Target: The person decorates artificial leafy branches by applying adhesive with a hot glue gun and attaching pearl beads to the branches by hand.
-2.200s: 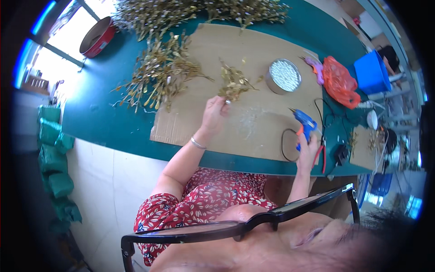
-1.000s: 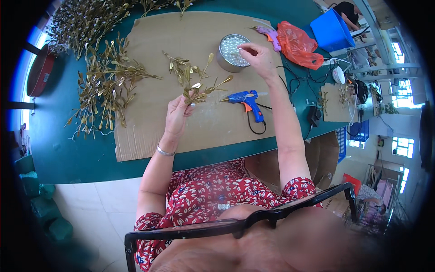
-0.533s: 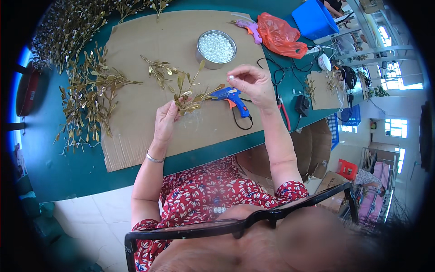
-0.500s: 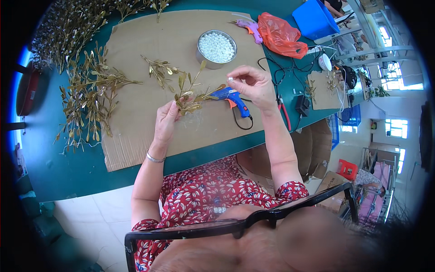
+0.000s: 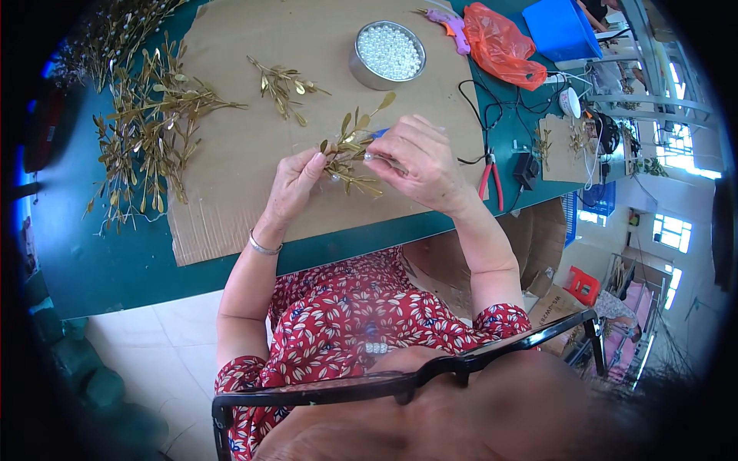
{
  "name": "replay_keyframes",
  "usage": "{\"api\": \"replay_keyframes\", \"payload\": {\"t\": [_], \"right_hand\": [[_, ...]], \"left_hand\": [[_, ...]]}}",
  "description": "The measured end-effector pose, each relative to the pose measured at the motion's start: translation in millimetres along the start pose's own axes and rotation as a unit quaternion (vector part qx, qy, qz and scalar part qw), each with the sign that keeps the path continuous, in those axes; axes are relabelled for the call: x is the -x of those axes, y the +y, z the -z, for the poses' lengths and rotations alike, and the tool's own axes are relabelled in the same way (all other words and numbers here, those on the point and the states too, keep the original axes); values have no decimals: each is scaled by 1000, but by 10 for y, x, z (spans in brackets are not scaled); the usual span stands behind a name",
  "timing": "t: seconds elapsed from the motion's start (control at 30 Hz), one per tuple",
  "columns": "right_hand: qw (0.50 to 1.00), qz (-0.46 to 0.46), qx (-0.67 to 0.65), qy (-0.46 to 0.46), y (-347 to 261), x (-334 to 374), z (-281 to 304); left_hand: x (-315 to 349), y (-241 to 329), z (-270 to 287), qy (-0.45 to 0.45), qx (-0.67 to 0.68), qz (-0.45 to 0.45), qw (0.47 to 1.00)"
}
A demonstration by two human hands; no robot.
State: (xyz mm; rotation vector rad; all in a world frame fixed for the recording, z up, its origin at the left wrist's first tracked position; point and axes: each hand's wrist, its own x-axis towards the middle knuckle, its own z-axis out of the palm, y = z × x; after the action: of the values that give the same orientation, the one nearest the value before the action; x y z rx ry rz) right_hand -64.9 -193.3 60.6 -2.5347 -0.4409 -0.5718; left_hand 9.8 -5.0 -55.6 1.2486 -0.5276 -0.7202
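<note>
The left hand pinched a gold-leaved sprig between thumb and fingers. The right hand held a pearly bead (just beside the sprig) in closed fingertips.

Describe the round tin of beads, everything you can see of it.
The round tin is a short, wide cylinder, silvery and shiny like metal, with a thin rim and an open top. Glossy, whitish, pearl-like beads fill much of it. It stands upright on the brown cardboard, beyond the person's right hand. Neither hand touches it. Its underside is hidden.
</note>
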Motion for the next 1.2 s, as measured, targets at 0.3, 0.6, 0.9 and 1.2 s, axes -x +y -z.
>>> {"api": "replay_keyframes", "payload": {"t": [0.3,0.6,0.9,1.2], "right_hand": [[999,20,-9,-22,-21,23,-112],[1000,18,-9,-22,-28,27,-131],[998,42,-36,23,-14,28,-168],[998,31,-49,17,-30,10,-158]], "left_hand": [[-8,-73,37,2,-51,-15,999],[-15,44,13,-2,-78,-32,996],[-22,91,14,1,-97,-39,995],[-17,106,4,3,-101,-29,994]]}}
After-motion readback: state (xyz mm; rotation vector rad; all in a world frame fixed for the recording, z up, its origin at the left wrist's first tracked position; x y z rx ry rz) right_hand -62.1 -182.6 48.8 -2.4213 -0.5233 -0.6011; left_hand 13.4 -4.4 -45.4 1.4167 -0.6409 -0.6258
